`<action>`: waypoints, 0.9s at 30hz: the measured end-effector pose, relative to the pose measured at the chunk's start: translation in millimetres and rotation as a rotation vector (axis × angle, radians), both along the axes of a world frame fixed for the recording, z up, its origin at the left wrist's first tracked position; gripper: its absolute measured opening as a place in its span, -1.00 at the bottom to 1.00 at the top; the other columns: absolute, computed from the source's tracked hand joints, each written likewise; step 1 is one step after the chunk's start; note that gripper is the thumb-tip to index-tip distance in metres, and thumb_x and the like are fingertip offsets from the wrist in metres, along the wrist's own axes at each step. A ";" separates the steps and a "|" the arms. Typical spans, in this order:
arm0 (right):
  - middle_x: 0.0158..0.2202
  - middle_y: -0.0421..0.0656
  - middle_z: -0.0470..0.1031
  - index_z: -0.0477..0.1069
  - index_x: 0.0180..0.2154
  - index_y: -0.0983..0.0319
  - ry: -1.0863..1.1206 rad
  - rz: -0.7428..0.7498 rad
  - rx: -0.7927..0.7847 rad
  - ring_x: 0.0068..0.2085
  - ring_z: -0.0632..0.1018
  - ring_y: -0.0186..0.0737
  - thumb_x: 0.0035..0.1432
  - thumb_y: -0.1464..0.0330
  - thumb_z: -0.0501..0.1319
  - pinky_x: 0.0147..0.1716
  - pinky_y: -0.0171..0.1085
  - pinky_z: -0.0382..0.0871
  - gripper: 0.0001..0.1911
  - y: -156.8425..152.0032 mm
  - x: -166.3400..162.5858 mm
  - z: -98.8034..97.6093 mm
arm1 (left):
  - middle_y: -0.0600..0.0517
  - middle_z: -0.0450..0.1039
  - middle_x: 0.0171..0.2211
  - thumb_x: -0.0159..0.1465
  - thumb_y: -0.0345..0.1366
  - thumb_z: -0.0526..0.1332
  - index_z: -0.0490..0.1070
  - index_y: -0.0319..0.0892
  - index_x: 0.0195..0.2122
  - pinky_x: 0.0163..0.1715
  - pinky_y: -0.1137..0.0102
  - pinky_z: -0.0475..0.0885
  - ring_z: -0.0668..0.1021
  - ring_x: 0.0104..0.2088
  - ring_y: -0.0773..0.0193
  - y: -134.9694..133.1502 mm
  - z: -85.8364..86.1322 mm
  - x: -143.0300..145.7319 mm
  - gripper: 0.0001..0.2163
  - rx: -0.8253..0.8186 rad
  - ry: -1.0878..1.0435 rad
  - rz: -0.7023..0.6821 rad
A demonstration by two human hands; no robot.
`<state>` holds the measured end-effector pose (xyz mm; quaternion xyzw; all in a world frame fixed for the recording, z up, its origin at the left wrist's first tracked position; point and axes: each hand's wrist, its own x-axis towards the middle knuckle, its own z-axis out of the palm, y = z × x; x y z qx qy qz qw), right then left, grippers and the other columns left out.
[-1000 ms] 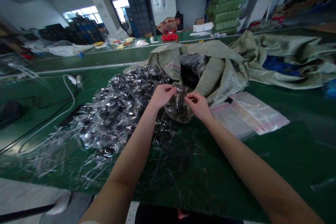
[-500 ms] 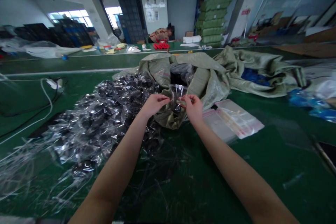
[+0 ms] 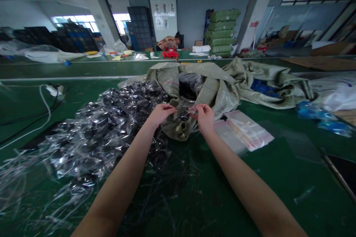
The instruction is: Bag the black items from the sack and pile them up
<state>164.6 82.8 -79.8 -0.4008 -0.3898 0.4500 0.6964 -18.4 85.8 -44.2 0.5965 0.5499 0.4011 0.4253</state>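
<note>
My left hand (image 3: pixel 161 113) and my right hand (image 3: pixel 204 116) both pinch the top edge of a small clear plastic bag (image 3: pixel 183 112) with a dark item inside, held between them above the green table (image 3: pixel 278 170). Just behind the bag lies an open grey-green woven sack (image 3: pixel 214 85) with more dark wrapped items in its mouth. To the left spreads a heap of clear-wrapped black items (image 3: pixel 111 122). A stack of empty clear bags with pink strips (image 3: pixel 244 131) lies right of my right hand.
White and black cables (image 3: pixel 41 107) run across the table at the left. Another crumpled sack (image 3: pixel 267 81) and blue plastic (image 3: pixel 319 118) lie to the right. A person (image 3: pixel 168 42) bends over a far table beside red items. Green bundles (image 3: pixel 222 29) are stacked at the back.
My view has tilted up and shifted, so the sack and piles sit lower in the frame. My hands stay pinched on the small bag, their fingers working along its top edge.
</note>
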 end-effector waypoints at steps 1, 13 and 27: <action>-0.43 -0.22 0.50 0.28 -0.42 0.16 -0.016 0.014 0.004 -0.28 0.62 -0.13 0.00 0.20 0.23 -0.37 -0.17 0.58 -0.80 -1.0 -0.5 0.6 | 0.20 0.19 -0.74 0.06 -0.14 0.33 0.52 -0.23 -0.37 -0.66 0.47 -0.05 0.11 -0.72 0.48 -1.0 1.5 0.3 -0.75 0.016 0.004 -0.001; -0.47 -0.26 0.48 0.34 -0.46 0.18 -0.027 0.106 -0.004 -0.41 0.56 -0.25 -0.06 0.26 0.26 -0.38 -0.22 0.54 -0.85 -2.4 -0.1 -0.3 | 0.25 0.03 -0.75 0.10 -0.07 0.30 0.50 -0.27 -0.40 -0.72 0.48 -0.15 0.05 -0.75 0.51 -2.7 2.9 0.2 -0.69 0.085 -0.202 -0.008; -0.46 -0.23 0.54 0.42 -0.42 0.18 -0.088 0.100 0.072 -0.37 0.57 -0.24 -0.03 0.17 0.30 -0.22 -0.18 0.52 -0.78 -0.3 -1.1 -6.6 | 0.23 0.09 -0.76 0.07 -0.08 0.31 0.48 -0.27 -0.44 -0.71 0.48 -0.14 0.04 -0.75 0.52 -1.5 4.4 0.1 -0.70 0.060 -0.185 -0.012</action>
